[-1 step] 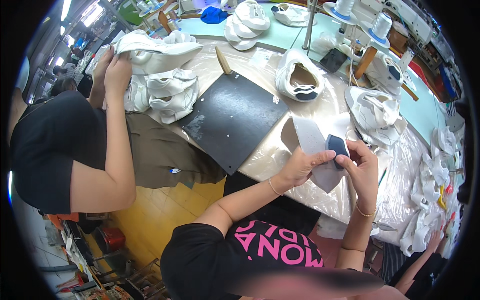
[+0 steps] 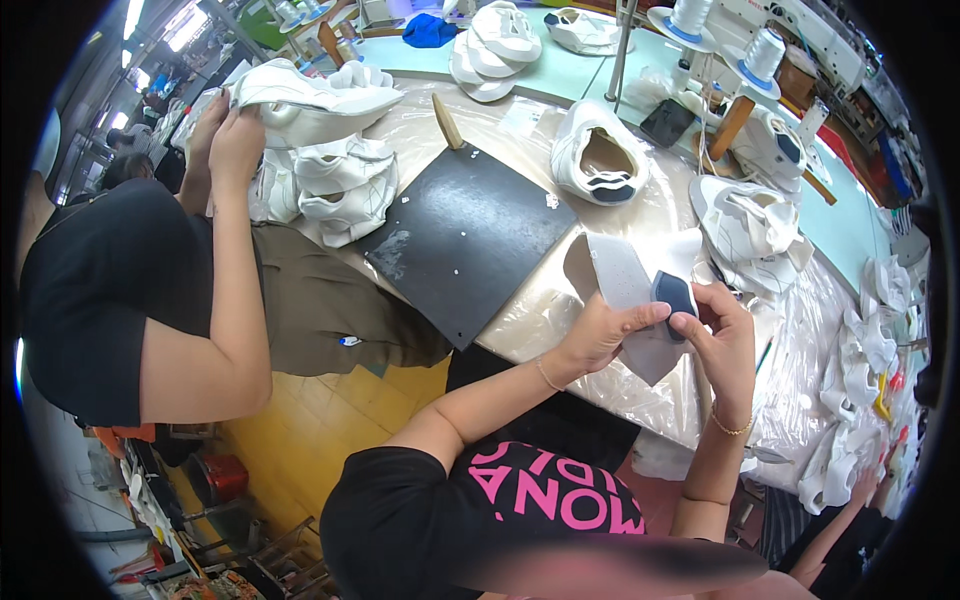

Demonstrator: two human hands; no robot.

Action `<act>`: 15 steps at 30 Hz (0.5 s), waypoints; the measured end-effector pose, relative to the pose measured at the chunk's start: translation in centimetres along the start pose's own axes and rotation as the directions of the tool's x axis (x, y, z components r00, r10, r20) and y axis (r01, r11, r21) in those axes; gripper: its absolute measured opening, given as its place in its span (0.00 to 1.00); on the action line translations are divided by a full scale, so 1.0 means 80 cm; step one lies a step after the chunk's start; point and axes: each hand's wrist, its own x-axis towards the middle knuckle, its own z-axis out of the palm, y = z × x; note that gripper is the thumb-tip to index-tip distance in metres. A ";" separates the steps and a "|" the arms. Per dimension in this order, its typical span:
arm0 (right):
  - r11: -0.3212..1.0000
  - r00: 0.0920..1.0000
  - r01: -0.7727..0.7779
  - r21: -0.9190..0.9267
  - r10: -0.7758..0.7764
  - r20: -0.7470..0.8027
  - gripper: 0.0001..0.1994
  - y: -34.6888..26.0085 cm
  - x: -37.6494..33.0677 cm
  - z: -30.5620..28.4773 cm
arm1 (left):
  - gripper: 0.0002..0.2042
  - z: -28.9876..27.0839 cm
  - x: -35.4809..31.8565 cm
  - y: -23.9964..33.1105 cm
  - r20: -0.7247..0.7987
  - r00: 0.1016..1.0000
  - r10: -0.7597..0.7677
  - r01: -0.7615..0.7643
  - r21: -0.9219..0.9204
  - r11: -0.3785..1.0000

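Both my hands hold a white shoe upper (image 2: 628, 275) with a grey inner face just above the table's near edge. My left hand (image 2: 600, 335) grips its lower left side, thumb pressed on the grey face. My right hand (image 2: 725, 345) pinches a dark blue patch (image 2: 675, 292) that lies on the upper. The lower part of the upper is hidden behind my fingers.
A black mat (image 2: 470, 240) lies on the plastic-covered table (image 2: 540, 300), with a wooden-handled tool (image 2: 447, 122) at its far corner. White shoes (image 2: 597, 150) and uppers (image 2: 745, 235) lie around. On the left, a person in black (image 2: 110, 290) holds a white upper (image 2: 310, 100). Thread spools (image 2: 765, 50) stand behind.
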 end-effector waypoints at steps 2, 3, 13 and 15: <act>0.993 0.999 0.033 -0.111 -0.029 0.035 0.15 0.000 0.002 -0.003 | 0.20 -0.002 0.001 0.001 -0.001 1.000 -0.020 0.021 0.055 0.998; 0.989 0.997 0.061 -0.135 -0.053 0.062 0.15 -0.001 0.003 -0.005 | 0.20 -0.003 0.002 0.001 0.005 0.999 -0.038 0.037 0.071 0.997; 0.708 0.950 0.297 -0.641 -0.290 0.119 0.16 -0.029 -0.037 0.010 | 0.23 -0.043 -0.027 -0.027 0.080 0.993 0.089 -0.116 0.457 0.882; 0.585 0.899 0.433 -0.686 -0.336 0.281 0.16 -0.008 -0.050 0.022 | 0.20 -0.076 -0.047 -0.026 -0.102 0.910 -0.401 0.349 0.708 0.613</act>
